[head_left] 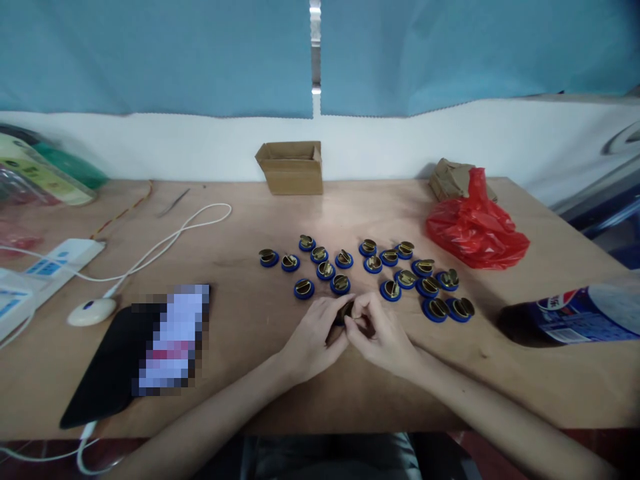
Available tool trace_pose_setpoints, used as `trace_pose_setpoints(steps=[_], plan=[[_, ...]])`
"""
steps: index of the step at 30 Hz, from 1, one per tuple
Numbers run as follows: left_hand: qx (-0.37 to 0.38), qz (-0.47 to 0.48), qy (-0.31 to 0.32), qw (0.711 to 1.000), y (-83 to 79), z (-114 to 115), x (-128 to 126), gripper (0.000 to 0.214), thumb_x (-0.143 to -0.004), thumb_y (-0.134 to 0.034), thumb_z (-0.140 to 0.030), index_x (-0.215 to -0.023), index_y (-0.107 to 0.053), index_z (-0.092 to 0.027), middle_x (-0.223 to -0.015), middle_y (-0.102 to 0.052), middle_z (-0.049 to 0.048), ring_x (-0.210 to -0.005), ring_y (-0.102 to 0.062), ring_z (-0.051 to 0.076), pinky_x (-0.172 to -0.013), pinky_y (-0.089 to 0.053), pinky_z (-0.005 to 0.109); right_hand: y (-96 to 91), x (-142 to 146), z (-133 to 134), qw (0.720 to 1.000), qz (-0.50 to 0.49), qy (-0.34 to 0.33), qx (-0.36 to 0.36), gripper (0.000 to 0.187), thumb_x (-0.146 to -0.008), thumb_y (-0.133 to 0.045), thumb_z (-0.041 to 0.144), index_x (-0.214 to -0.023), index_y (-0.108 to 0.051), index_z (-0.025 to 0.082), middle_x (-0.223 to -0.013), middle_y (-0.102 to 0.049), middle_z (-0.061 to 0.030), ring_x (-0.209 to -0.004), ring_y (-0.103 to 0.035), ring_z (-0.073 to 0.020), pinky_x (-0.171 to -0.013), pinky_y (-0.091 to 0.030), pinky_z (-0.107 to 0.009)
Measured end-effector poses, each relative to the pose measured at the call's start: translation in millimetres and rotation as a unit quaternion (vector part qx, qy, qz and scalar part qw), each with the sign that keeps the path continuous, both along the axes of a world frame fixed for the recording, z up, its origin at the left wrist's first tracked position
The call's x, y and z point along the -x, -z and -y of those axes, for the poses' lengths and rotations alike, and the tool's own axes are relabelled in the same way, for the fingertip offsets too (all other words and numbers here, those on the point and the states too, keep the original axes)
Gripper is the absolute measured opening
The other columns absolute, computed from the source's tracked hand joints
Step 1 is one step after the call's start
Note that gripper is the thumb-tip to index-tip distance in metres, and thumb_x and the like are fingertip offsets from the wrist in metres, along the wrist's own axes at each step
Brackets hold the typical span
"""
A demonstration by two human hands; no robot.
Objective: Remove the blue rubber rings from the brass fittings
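Near the front middle of the table, my left hand (315, 333) curls its fingers around a small dark round piece (343, 313). My right hand (377, 333) meets it there, thumb and fingertips pinched together at the piece's edge. Fingers cover most of the piece, so its details are hidden. Just beyond my hands lie several small round blue pieces with gold-coloured metal parts on top, in two loose groups. One blue-and-gold piece (303, 289) sits left of my left hand, and another blue-and-gold piece (391, 290) is close to my right hand.
An open cardboard box (295, 177) stands at the back. Toward the right are a tied red plastic bag (477, 230) and a cola bottle (565, 317) on its side. A phone (173, 340), a dark tablet-like slab (107, 367), white cables and a power strip (65, 260) occupy the left.
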State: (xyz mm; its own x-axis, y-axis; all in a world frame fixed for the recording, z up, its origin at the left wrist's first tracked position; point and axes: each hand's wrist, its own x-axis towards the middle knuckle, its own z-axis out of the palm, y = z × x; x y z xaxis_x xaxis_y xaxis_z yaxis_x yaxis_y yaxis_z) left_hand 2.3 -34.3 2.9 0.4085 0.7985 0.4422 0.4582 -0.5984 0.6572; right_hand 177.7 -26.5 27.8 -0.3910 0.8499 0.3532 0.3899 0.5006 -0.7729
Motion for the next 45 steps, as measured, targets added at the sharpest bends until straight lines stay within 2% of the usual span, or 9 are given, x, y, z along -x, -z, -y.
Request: trace_pose_setpoints(steps=[15,22,26,30,34,37,40,42,45], plan=[[0.009,0.014,0.019,1.000,0.5,2,2,0.049,-0.092,-0.059,-0.019,-0.138,-0.043,-0.023,-0.122,-0.067,0.0100,-0.111,-0.063,0.022,-0.096,-0.052,0.037,5.3,-6,6,0.993,-0.093,-0.028,0.067,0.023,-0.089,-0.054,0.013,-0.086,-0.035,0.025,-0.065,-0.030,0.0089,-0.050,-0.029,-0.0089,-0.048,-0.024,-0.023],[0.060,0.065,-0.011,0.996,-7.2,1,2,0.037,-0.090,-0.063,-0.025,-0.126,-0.052,-0.022,-0.116,-0.068,0.0084,-0.107,-0.066,0.021,-0.094,-0.055,0.037,-2.5,-10,1,0.977,-0.189,-0.009,0.094,0.004,-0.099,-0.048,0.024,-0.095,-0.047,0.024,-0.074,-0.043,0.0036,-0.063,-0.043,-0.0127,-0.057,-0.035,-0.026],[0.089,0.081,-0.023,0.993,-10.4,3,0,0.035,-0.088,-0.066,-0.024,-0.121,-0.055,-0.023,-0.113,-0.071,0.0061,-0.102,-0.069,0.020,-0.090,-0.057,0.034,-8.3,-9,-9,0.970,-0.220,0.041,0.094,0.006,-0.100,-0.049,0.028,-0.100,-0.053,0.024,-0.076,-0.049,0.0026,-0.067,-0.048,-0.0142,-0.063,-0.041,-0.028],[0.061,0.062,-0.035,0.996,-9.7,4,1,0.028,-0.084,-0.071,-0.025,-0.109,-0.060,-0.021,-0.096,-0.071,0.0027,-0.085,-0.069,0.017,-0.077,-0.057,0.029,-10.7,-9,-16,0.967,-0.217,0.097,0.094,0.010,-0.099,-0.053,0.031,-0.093,-0.054,0.023,-0.076,-0.051,0.0022,-0.068,-0.051,-0.0141,-0.066,-0.043,-0.028],[0.028,0.035,-0.038,0.998,-7.4,2,3,0.026,-0.086,-0.070,-0.027,-0.108,-0.060,-0.020,-0.092,-0.071,0.0038,-0.083,-0.069,0.017,-0.076,-0.057,0.030,-8.8,-8,-18,0.962,-0.221,0.100,0.128,0.011,-0.097,-0.053,0.032,-0.093,-0.054,0.023,-0.072,-0.051,0.0031,-0.066,-0.051,-0.0138,-0.064,-0.044,-0.027],[0.050,0.042,-0.064,0.996,-6.6,-2,7,0.033,-0.086,-0.071,-0.030,-0.113,-0.056,-0.021,-0.094,-0.072,0.0029,-0.081,-0.070,0.016,-0.075,-0.057,0.028,-5.4,-6,-18,0.955,-0.228,0.092,0.165,0.010,-0.097,-0.053,0.032,-0.093,-0.053,0.023,-0.071,-0.049,0.0038,-0.064,-0.050,-0.0133,-0.062,-0.043,-0.026],[0.075,0.070,-0.088,0.991,-10.0,-8,14,0.042,-0.085,-0.072,-0.034,-0.117,-0.049,-0.021,-0.087,-0.072,-0.0007,-0.072,-0.070,0.013,-0.066,-0.056,0.024,-2.6,-4,-18,0.951,-0.227,0.084,0.194,0.012,-0.095,-0.053,0.034,-0.092,-0.053,0.022,-0.071,-0.048,0.0040,-0.062,-0.049,-0.0128,-0.060,-0.042,-0.026],[0.055,0.055,-0.107,0.991,-15.3,-12,19,0.030,-0.088,-0.068,-0.035,-0.109,-0.052,-0.021,-0.080,-0.069,-0.0023,-0.065,-0.067,0.012,-0.059,-0.052,0.021,-1.7,-3,-18,0.949,-0.223,0.083,0.209,0.014,-0.094,-0.054,0.036,-0.091,-0.052,0.022,-0.072,-0.049,0.0037,-0.061,-0.049,-0.0127,-0.058,-0.042,-0.026],[-0.032,-0.028,-0.120,0.992,-25.1,-17,25,0.012,-0.092,-0.061,-0.032,-0.092,-0.057,-0.020,-0.071,-0.064,-0.0023,-0.057,-0.059,0.011,-0.056,-0.047,0.022,-2.0,-3,-19,0.945,-0.223,0.081,0.224,0.016,-0.092,-0.055,0.037,-0.090,-0.052,0.022,-0.072,-0.049,0.0035,-0.060,-0.049,-0.0125,-0.058,-0.043,-0.026]])
